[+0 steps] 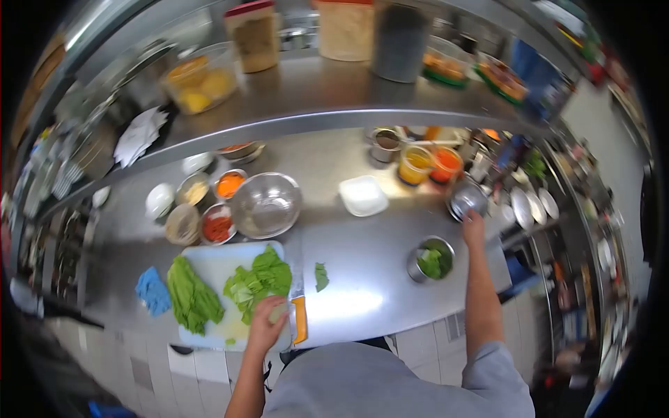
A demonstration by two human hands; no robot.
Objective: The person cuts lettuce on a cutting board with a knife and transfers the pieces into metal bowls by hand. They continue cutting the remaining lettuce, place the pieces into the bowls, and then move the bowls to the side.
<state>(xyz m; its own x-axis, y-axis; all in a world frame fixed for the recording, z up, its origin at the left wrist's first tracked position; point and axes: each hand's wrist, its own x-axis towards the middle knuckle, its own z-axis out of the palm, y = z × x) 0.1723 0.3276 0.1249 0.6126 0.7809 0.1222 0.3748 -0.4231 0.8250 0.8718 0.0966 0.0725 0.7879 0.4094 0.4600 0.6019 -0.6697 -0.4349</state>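
Lengthwise, the knife points forward beside chopped greens.

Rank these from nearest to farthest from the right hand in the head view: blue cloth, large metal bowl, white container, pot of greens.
From the right hand:
1. Pot of greens, just left and below.
2. White container, mid-counter.
3. Large metal bowl, left of the container.
4. Blue cloth, far left, beside the cutting board.

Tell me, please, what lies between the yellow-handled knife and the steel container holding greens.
The head view shows a loose leaf piece near the knife, then bare steel counter to the container.
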